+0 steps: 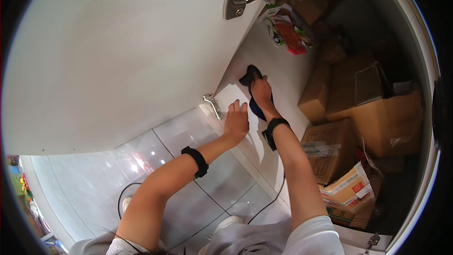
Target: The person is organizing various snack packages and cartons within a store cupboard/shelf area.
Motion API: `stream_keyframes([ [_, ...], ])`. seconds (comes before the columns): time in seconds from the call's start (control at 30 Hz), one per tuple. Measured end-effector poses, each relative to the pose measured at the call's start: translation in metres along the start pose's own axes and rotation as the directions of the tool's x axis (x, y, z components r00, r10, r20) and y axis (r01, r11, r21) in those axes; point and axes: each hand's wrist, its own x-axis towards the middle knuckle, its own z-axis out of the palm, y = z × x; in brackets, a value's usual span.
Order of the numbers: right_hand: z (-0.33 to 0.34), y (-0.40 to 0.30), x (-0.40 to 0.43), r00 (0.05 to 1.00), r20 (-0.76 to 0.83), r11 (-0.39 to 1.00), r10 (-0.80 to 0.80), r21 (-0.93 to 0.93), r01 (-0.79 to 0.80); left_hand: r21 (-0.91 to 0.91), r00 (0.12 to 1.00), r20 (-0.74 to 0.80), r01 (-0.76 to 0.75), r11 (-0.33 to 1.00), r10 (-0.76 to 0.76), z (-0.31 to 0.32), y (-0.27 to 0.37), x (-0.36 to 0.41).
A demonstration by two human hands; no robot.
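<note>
My right hand (262, 92) grips a black and dark-blue cloth (251, 71) against the white floor (283, 69) of an open cabinet. Part of the cloth shows above the fingers and part below, beside the wrist; the palm hides its middle. Closer to the cabinet's front edge, my left hand (238, 122) is at the white surface with its fingers slightly apart and nothing in it. Whether its fingertips touch the surface, I cannot tell. Black bands circle both forearms.
A large white door (124, 49) swings out on the left, with metal hinges (213, 106). Cardboard boxes (385, 124) crowd the cabinet's right side. Packets (288, 30) lie deeper inside. A torn carton (348, 187) sits near my right elbow. Black cables (270, 203) hang over the tiled floor (191, 198).
</note>
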Motion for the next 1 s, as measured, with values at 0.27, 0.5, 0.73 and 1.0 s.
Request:
stream_keyframes([
  [0.27, -0.015, -0.007, -0.039, 0.997, 0.054, 0.994, -0.054, 0.101, 0.048, 0.009, 0.992, -0.104, 0.071, 0.997, -0.07, 0.005, -0.001, 0.015],
  [0.5, -0.009, 0.014, -0.016, 0.998, 0.066, 0.999, -0.015, 0.04, 0.013, -0.046, 0.99, 0.087, 0.119, 0.992, -0.114, 0.013, -0.003, 0.025],
  [0.73, -0.019, 0.002, -0.061, 0.98, 0.198, 0.985, 0.004, 0.167, -0.038, 0.171, 0.965, 0.164, 0.176, 0.969, -0.204, 0.01, 0.006, 0.054],
  [1.0, -0.001, 0.017, 0.015, 0.994, 0.108, 0.999, 0.022, -0.037, -0.018, 0.11, 0.988, 0.119, 0.089, 0.99, -0.102, 0.016, 0.009, 0.034],
])
